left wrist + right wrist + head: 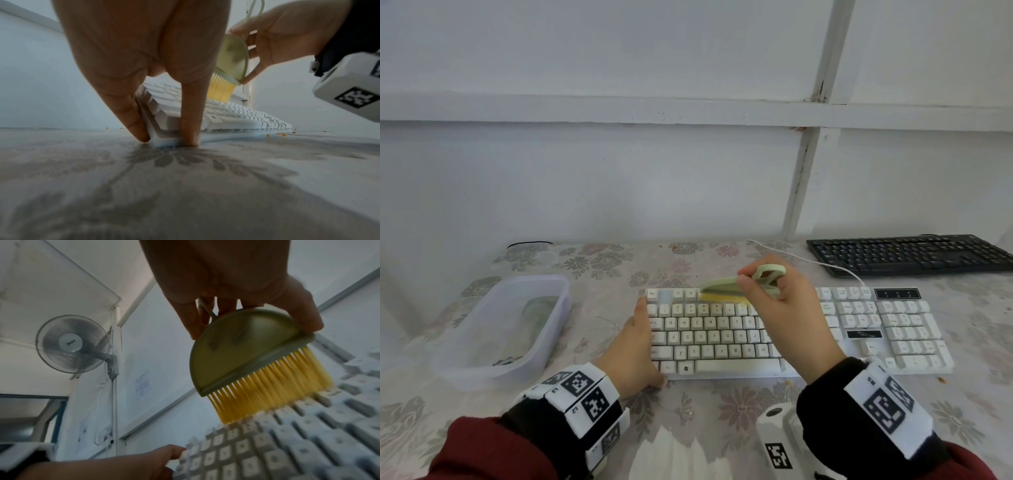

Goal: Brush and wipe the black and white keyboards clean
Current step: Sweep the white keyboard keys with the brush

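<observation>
Fingers [748, 281] of the right hand [787, 308] curl round the loop handle of a green brush [726, 287], whose yellow bristles touch the top key row of the white keyboard [798, 334] on the worktop [722, 404]. Straight fingers of the left hand [635, 346] lie along that keyboard's left end, thumb at its near corner. The black keyboard [909, 254] sits well apart at the far right, and a clear tub [517, 329] stands left of the left hand.

From the left wrist, two fingers [192, 113] press down either side of the keyboard's corner; crumbs [282, 134] dot the cloth beside its front edge.

From the right wrist, the fingers pinch the brush's half-round head, bristles [267, 386] tilted onto the keys. A wall fan [71, 344] hangs behind.
</observation>
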